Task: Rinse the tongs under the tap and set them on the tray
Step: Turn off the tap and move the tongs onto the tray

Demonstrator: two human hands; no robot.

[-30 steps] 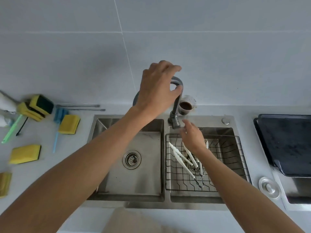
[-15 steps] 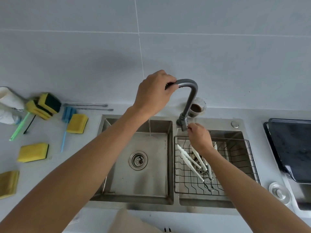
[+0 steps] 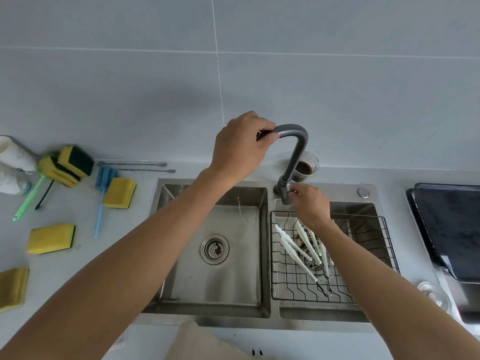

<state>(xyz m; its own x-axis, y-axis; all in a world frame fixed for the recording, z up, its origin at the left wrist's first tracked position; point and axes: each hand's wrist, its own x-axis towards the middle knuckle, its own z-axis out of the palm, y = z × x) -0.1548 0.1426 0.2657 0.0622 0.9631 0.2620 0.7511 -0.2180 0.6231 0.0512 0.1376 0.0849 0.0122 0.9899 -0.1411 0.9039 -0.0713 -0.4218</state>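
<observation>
Several white tongs (image 3: pixel 302 249) with metal ends lie in a black wire basket (image 3: pixel 368 255) inside the right basin. My left hand (image 3: pixel 240 146) grips the spout end of the grey tap (image 3: pixel 296 152), swung over the left basin (image 3: pixel 215 250); a thin trickle of water falls below it. My right hand (image 3: pixel 311 203) pinches the small handle at the tap's base. The dark tray (image 3: pixel 452 229) sits on the counter at the far right.
Yellow sponges (image 3: pixel 50 239), stacked green-and-yellow scourers (image 3: pixel 67 165), a blue brush (image 3: pixel 102 190) and a green brush lie on the left counter. A cup with brown residue (image 3: pixel 306 167) stands behind the tap. A round metal lid (image 3: pixel 431 294) lies near the tray.
My left hand has swung the spout left, over the left basin. My right hand rose from above the tongs to the tap's base handle, and a trickle of water started.
</observation>
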